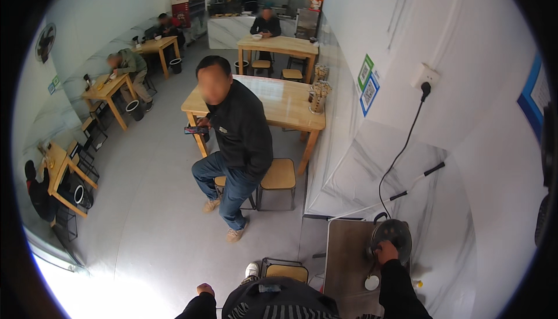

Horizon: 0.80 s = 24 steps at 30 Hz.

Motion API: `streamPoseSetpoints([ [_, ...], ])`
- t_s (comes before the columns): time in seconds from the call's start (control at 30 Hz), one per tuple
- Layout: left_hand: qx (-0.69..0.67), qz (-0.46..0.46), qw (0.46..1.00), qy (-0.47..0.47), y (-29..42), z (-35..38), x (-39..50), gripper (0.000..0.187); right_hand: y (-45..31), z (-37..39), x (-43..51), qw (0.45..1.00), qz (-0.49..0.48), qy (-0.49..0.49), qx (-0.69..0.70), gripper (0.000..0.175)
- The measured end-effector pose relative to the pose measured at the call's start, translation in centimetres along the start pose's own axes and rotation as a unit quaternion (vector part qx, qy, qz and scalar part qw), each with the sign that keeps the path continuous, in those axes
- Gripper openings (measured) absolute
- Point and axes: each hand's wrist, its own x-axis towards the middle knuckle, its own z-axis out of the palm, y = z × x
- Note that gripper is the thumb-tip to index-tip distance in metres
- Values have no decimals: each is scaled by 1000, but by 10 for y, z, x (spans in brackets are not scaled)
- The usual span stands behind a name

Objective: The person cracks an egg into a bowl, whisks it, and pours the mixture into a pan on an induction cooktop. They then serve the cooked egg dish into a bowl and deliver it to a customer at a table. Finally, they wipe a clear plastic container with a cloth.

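On the brown side table at the lower right stands a round electric pot with a dark glass lid and a black side handle. My right hand is at the front left of the pot, its fingers curled over something dark at the rim; whether that is the lid knob or a utensil handle I cannot tell. Close below this hand lies a small round white thing. My left hand hangs over the floor at the lower left, fingers curled in, with nothing seen in it.
A seated person holding a phone faces this way beside a wooden table. A stool stands just before me. The pot's black cord runs to a wall socket. A white pole with black grips leans by the wall. Several diners sit farther off.
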Motion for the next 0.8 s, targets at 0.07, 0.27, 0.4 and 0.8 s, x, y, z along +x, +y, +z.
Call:
streamPoseSetpoints([
  [0.07, 2, -49, 998, -26, -13, 1, 4, 20, -2, -2, 10, 999, 35, 29, -7, 32],
  [0.27, -98, -70, 991, -61, -31, -17, 25, 21, -1, 8, 22, 993, 61, 102, 12, 31],
  [0.4, -22, -25, 999, -23, -18, -32, 16, 17, 0, 9, 5, 998, -17, 63, 5, 24],
  [0.8, 100, 0, 995, -14, -38, -50, -10, 20, 1, 21, 34, 995, 25, 90, -25, 28],
])
